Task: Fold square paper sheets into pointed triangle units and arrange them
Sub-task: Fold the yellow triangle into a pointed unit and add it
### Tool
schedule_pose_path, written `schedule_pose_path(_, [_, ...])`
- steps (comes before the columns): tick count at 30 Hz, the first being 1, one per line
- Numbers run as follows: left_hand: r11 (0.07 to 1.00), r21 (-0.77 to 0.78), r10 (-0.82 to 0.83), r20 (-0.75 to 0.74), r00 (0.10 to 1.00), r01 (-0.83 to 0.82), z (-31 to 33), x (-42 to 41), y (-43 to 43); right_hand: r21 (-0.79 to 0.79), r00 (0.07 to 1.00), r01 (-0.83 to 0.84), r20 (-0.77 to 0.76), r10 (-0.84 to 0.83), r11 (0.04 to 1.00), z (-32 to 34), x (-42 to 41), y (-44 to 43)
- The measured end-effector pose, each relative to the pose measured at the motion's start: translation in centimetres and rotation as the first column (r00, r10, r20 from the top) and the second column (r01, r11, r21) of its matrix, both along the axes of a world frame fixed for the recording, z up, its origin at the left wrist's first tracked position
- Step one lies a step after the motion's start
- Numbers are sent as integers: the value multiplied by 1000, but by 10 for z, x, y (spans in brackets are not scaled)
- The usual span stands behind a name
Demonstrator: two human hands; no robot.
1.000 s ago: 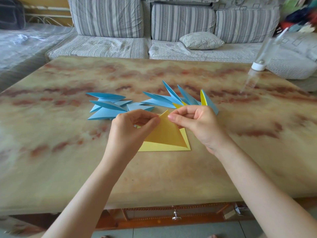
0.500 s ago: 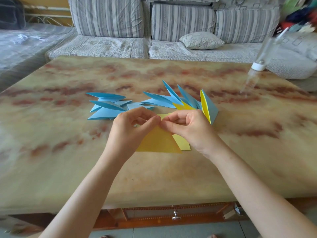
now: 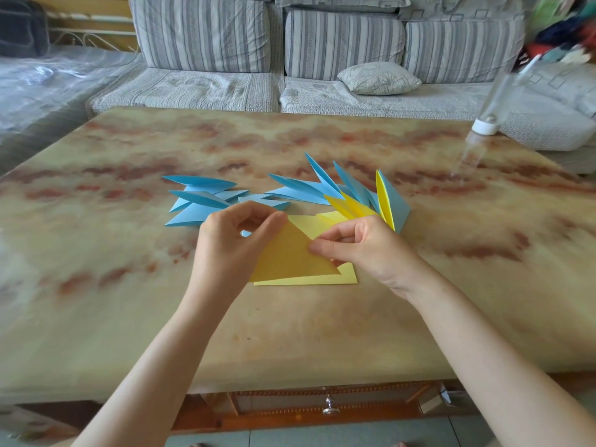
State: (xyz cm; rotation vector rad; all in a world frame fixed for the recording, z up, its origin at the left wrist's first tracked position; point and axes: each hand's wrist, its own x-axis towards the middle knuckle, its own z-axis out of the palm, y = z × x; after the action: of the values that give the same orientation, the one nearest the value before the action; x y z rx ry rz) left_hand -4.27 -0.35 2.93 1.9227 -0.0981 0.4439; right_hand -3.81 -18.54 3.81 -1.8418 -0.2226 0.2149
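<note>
- The left hand [image 3: 232,246] is pinching the top corner of a yellow paper sheet folded into a triangle [image 3: 290,259] between thumb and forefinger, with the other fingers curling loosely behind.
- The right hand [image 3: 374,250] is pinching the triangle's right sloping edge with thumb and forefinger tips.
- The triangle is sitting between both hands near the middle of the glossy marble-patterned table [image 3: 129,301]. It is overlapping flat pale-yellow paper [image 3: 322,280] beneath it, and I cannot tell whether that is a separate sheet.
- A cluster of blue folded pointed paper units [image 3: 200,198] is lying flat on the table just beyond the left hand.
- A fan of blue and yellow pointed units [image 3: 354,191] is standing on edge just beyond the right hand, with the tips pointing away from the person.
- A blurred clear plastic bottle with a white cap [image 3: 483,124] is showing at the table's far right edge.
- A grey striped sofa [image 3: 209,37] holding a pale cushion [image 3: 377,79] is standing behind the table.
</note>
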Motion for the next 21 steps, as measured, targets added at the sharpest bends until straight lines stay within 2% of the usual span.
schedule_pose_path(12, [999,-4,54,-39,998,-54,-2,7,7,-76,996,-89,-28,87,993,-2,2,-13])
schedule_pose_path(21, [998,16,57,-45,997,-56,-4,9,7,-153,997,-76,-14,75,985,-7,5,-15])
